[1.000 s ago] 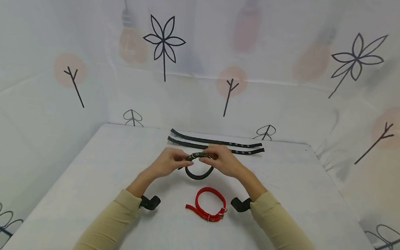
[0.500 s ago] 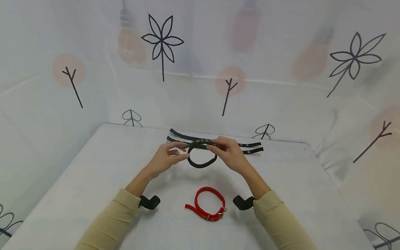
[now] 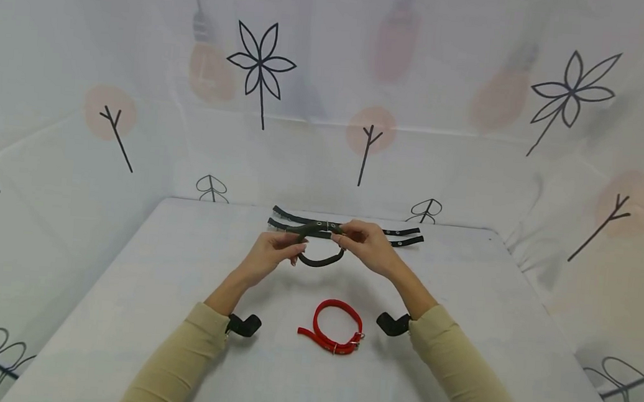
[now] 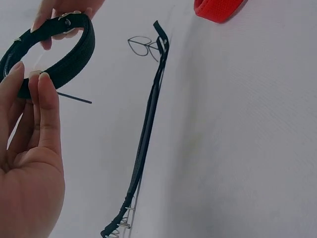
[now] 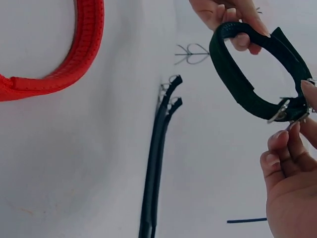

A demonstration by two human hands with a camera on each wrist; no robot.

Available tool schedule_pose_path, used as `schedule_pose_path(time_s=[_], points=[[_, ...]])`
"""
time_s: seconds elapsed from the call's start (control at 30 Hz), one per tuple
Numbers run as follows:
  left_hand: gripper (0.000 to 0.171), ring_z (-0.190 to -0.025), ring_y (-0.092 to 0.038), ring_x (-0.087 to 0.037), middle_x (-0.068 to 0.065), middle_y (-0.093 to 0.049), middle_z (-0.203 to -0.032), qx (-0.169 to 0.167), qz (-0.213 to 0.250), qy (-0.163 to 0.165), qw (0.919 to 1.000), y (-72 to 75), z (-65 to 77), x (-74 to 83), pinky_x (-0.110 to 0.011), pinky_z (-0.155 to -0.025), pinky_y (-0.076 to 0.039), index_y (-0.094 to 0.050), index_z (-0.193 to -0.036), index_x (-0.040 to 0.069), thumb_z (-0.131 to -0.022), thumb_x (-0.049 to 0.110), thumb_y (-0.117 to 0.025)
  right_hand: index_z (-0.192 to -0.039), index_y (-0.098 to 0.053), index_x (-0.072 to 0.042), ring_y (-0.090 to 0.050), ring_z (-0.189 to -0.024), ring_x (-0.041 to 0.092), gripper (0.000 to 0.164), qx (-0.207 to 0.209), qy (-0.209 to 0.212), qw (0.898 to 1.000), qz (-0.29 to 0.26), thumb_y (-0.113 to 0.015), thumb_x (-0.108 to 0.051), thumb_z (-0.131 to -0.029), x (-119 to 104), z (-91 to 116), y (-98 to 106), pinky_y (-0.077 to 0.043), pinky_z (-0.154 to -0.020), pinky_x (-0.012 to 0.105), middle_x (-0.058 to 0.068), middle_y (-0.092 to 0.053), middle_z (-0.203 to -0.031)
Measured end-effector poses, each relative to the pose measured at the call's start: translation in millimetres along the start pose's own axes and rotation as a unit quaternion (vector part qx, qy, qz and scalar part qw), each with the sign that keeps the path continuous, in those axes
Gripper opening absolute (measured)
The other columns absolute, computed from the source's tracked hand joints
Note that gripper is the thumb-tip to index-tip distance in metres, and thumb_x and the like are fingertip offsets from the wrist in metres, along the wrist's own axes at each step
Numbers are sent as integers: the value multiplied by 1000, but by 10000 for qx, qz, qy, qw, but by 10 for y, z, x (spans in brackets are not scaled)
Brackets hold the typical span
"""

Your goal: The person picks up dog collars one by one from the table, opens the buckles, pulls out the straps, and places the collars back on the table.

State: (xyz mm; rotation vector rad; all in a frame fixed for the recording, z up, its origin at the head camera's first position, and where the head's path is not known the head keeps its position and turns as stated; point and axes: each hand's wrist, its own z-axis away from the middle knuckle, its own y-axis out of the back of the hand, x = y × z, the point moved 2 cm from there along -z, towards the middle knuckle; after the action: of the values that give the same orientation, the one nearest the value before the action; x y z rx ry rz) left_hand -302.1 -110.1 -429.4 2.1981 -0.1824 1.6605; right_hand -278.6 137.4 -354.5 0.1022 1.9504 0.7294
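Both hands hold a dark green-black collar (image 3: 320, 264), bent into a loop and raised above the table. My left hand (image 3: 266, 258) pinches the loop's left side between thumb and fingers. On the other side, my right hand (image 3: 369, 248) pinches it close to the metal buckle (image 5: 298, 118). A metal ring (image 5: 280, 111) and an eyelet (image 4: 68, 22) show on the band. The strap end (image 5: 285, 39) stands out from the loop near the left fingers. Nearer to me, a red collar (image 3: 317, 337) lies coiled on the table, its tail pointing left.
Two dark straps (image 3: 404, 233) with eyelets and metal fittings lie nearly parallel along the far side of the white table (image 3: 194, 267), behind the hands. A white patterned cloth (image 3: 314, 157) hangs at the back and sides. Each wrist wears a black camera mount.
Both hands have lifted the dark collar up and away. In the last half second, the left fingers have closed in at the loop's left side. The red collar and far straps have stayed put.
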Motion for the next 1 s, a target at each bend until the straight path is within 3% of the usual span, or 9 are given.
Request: schedule_pose_path(time_s=[0.13, 0.27, 0.37, 0.5, 0.6, 0.73, 0.87, 1.0], points=[[24, -77, -63, -22, -18, -70, -96, -42, 87, 114, 9999, 13, 7, -12, -33, -77, -52, -74, -118, 0, -99, 15, -71, -115, -72, 3, -55, -81, 23, 21, 91, 82, 9997, 229, -67, -9, -99, -39, 3, 27, -46, -71, 29, 11, -66, -96], [24, -77, -63, -21, -21, -70, -100, -114, 114, 175, 9997, 16, 13, -12, -44, -83, -52, -74, -118, 1, -99, 15, -71, -113, -73, 4, -52, -80, 26, 18, 100, 192, 9992, 343, -66, -7, -100, -74, -16, 55, -44, -71, 29, 13, -64, -96], [24, -77, -62, -21, -14, -70, -96, -170, 70, 153, 9997, 16, 11, 4, -53, -85, -50, -74, -119, 3, -99, 16, -70, -111, -73, 5, -53, -79, 26, 17, -17, 168, 9994, 294, -66, -6, -100, -116, -27, 75, -45, -70, 28, 14, -65, -95], [23, -80, -60, -26, -14, -71, -98, -185, -23, 116, 9998, 17, 18, 18, -50, -81, -49, -75, -118, 4, -99, 17, -70, -112, -74, 3, -57, -80, 25, 18, -60, 86, 9998, 175, -67, -9, -100, 115, -86, 53, -46, -70, 27, 13, -68, -98], [27, -91, -63, -28, -16, -72, -108, -133, -133, 120, 9998, 7, 22, 18, -43, -83, -49, -74, -120, 6, -98, 19, -73, -113, -74, 0, -58, -81, 25, 19, -2, 77, 10000, 20, -67, -12, -101, 312, -118, 26, -47, -70, 28, 13, -69, -100], [36, -105, -65, -25, -10, -71, -115, -27, -171, 167, 9997, -43, -6, 18, -38, -93, -50, -70, -128, 9, -95, 23, -76, -113, -75, -4, -60, -83, 23, 18, 45, 130, 9998, -113, -67, -16, -101, 326, -105, 15, -47, -71, 28, 11, -69, -100], [39, -102, -64, -22, -6, -70, -111, 27, 104, 135, 9999, -136, -67, 33, -42, -92, -49, -67, -131, 13, -94, 23, -77, -111, -75, -5, -61, -83, 21, 16, -25, 188, 9996, -206, -67, -16, -101, 313, -117, -25, -49, -73, 28, 9, -69, -99], [26, -87, -58, -20, -3, -65, -92, 58, 777, 71, 9969, -243, -129, 49, -46, -85, -46, -71, -120, 13, -96, 21, -75, -111, -75, -5, -61, -83, 21, 16, -200, 268, 9993, -192, -67, -14, -101, 281, -128, -88, -50, -73, 28, 7, -69, -99]])
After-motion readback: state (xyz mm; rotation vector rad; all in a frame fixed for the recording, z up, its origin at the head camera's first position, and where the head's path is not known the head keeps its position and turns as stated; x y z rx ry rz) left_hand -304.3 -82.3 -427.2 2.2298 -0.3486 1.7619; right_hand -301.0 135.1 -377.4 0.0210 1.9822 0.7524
